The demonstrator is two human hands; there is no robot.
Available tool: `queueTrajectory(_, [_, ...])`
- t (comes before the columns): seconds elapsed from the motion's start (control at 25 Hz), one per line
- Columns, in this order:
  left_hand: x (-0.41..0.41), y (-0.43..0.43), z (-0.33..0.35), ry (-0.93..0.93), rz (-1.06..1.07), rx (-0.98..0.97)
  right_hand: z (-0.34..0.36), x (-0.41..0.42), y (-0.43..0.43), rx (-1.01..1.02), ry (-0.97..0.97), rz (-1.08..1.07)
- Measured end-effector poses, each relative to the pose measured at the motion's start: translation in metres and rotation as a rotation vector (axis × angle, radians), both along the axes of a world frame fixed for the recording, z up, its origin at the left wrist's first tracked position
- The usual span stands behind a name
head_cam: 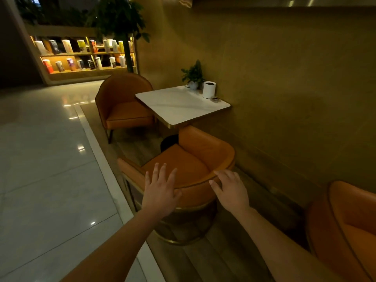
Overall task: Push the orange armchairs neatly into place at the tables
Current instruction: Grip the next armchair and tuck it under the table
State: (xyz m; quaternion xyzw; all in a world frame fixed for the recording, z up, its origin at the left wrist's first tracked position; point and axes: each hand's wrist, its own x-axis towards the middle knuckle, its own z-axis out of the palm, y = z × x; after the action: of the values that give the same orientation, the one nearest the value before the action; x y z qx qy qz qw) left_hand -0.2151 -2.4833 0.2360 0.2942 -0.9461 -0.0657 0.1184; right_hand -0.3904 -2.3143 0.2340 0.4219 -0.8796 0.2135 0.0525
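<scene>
Glossy pale tiled floor [40, 159] occupies the left of the view, with a lit wooden bookshelf [81, 54] of upright books at the far end and a dark-leaved indoor tree [122, 19] just beside it. A first orange upholstered tub armchair [122, 107] stands at the far-left side of the table, seat facing the table and front edge close to the tabletop. The left hand [160, 192] is flat, fingers straight and spread, and lies over the left part of the curved back rim of a second orange upholstered tub armchair [181, 161]; whether the palm presses on the rim cannot be told. This armchair stands on the wood-look floor strip at the near side of the table, set at an angle, with one arm close to the near corner of the tabletop and its seat not under it. The square white marble-look table with a gold edge [175, 106] stands against the ochre wall [284, 78] and carries a small green potted plant [193, 75] and a white cylindrical container [209, 89] at the wall side. The right hand [231, 190] is relaxed, fingertips resting on the same back rim, well apart from the left hand; neither hand is clamped on the chair. A third orange tub armchair [345, 224] is partly visible at the lower right.
</scene>
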Motion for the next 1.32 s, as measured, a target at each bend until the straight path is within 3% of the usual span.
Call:
queueTrajectory(0.6, [-0.050,-0.167,-0.069,-0.144,0.027,0.029,-0.085,-0.085,-0.143,0.103,-0.091,-0.041])
queueTrajectory(0.84, [-0.097,-0.252,-0.144,-0.291,-0.008,0.104,-0.153,-0.135,-0.196,0.383,-0.108,-0.075])
queueTrajectory(0.96, [-0.113,-0.293,-0.185,-0.359,-0.019,0.147,-0.187,-0.137,-0.202,0.430,-0.143,-0.096])
queueTrajectory(1.32, [-0.139,-0.371,-0.276,-0.440,-0.211,0.174,-0.226,-0.114,-0.214,0.518,0.084,-0.333])
